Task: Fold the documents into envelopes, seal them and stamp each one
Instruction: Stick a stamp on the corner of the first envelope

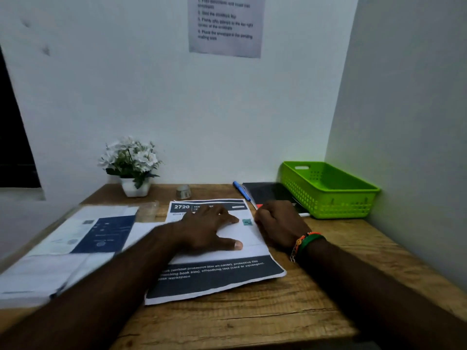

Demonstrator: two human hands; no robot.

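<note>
A white envelope [242,238] lies on a printed sheet [217,279] with dark blue bands in the middle of the wooden desk [278,317]. A small teal stamp [247,222] sits at the envelope's top right corner. My left hand [209,228] lies flat on the envelope, fingers spread. Just right of the stamp, my right hand [280,223] rests on the envelope's right edge with its fingers curled; nothing shows in it. A stack of more documents [75,243] lies at the left.
A green plastic basket [326,190] stands at the back right corner. A black notebook [270,193] and a blue pen [241,190] lie beside it. A pot of white flowers [131,165] and a small grey object [183,192] stand at the back. An instruction sheet [226,24] hangs on the wall.
</note>
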